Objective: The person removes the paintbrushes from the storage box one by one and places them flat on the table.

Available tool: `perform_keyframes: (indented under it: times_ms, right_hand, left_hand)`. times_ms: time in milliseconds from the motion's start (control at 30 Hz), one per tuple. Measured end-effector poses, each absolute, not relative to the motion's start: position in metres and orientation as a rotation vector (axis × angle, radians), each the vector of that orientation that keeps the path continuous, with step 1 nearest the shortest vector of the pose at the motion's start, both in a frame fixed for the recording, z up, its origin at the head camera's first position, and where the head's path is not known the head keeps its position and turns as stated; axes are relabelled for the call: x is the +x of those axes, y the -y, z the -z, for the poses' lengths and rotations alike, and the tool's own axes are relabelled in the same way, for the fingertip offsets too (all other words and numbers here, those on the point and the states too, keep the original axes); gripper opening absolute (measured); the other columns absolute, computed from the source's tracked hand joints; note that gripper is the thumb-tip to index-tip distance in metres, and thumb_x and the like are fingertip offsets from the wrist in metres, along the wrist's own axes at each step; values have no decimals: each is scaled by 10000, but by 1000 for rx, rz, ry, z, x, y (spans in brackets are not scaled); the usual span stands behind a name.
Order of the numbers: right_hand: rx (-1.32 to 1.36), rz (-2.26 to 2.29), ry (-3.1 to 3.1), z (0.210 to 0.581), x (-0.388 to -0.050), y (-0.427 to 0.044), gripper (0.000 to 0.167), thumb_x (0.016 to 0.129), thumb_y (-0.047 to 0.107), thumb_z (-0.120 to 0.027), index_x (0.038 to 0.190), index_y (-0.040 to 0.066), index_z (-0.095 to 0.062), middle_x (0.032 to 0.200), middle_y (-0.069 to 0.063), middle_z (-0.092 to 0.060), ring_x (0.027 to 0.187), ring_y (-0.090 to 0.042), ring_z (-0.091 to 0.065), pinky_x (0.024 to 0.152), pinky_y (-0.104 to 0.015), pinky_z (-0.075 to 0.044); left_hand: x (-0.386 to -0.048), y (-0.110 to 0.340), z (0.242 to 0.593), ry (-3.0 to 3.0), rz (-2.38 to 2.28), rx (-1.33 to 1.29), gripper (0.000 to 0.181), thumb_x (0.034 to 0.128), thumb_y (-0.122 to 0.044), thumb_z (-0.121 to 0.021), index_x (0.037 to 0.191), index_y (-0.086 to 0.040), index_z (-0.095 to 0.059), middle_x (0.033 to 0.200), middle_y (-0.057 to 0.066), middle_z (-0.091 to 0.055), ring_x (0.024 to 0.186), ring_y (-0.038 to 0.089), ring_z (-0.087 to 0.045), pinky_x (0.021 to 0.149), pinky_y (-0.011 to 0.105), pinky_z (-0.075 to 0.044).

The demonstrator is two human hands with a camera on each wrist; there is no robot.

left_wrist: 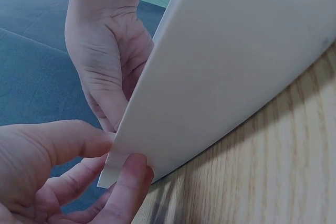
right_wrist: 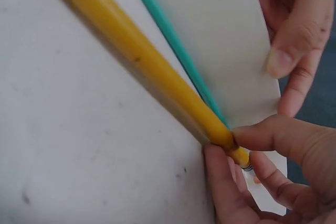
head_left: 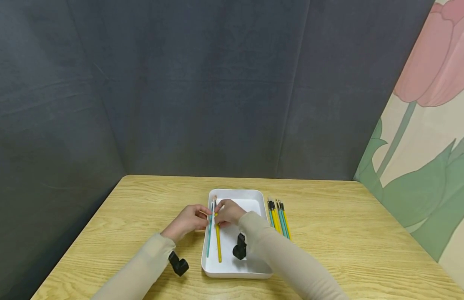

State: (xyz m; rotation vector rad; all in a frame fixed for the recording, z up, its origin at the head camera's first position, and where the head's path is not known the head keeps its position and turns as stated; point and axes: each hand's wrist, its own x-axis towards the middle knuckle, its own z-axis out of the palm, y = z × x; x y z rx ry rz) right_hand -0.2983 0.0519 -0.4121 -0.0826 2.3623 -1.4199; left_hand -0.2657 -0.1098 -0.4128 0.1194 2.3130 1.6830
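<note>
A white tray (head_left: 250,204) stands on the table, holding a yellow paintbrush (head_left: 218,243) and a thin teal paintbrush (head_left: 209,238) along its left side. With thumb and fingertips my right hand (head_left: 230,211) pinches the yellow paintbrush near its ferrule, inside the tray. The teal paintbrush (right_wrist: 170,35) lies close to the tray's left wall in the right wrist view. My left hand (head_left: 189,218) grips that wall, thumb over the rim and fingers (left_wrist: 131,182) against the outer face. The yellow paintbrush's bristles are partly hidden by the right hand in the right wrist view.
Several paintbrushes (head_left: 279,218) with yellow and teal handles lie side by side on the wooden table (head_left: 340,233), right of the tray; the right forearm covers their lower ends. A dark curtain (head_left: 216,104) hangs behind the table.
</note>
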Motion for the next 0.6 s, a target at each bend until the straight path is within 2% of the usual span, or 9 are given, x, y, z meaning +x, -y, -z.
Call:
perform_keyframes:
  times_ms: [167,600]
  right_hand:
    - [-73,1471,-2282,412,-300,-58,319,747,-97,-682,1037,-31,-567,703,-38,-537,618,-146,-584,661,-309,-590]
    - [-35,1554,-2102,410,-300,-77,325,818,-99,-648,1119,-23,-554,918,-103,-592,703,-166,-581,683,-279,-572]
  left_hand:
    - [-266,109,413,-2330,-1674,90,297,804,76,-648,1099,45,-629,916,125,-558,771,179,-561,688,290,-560]
    - [-266,107,413,-2333,-1664,86,318,799,63,-653,1115,49,-620,933,130,-562,779,180,-565,696,287,-563]
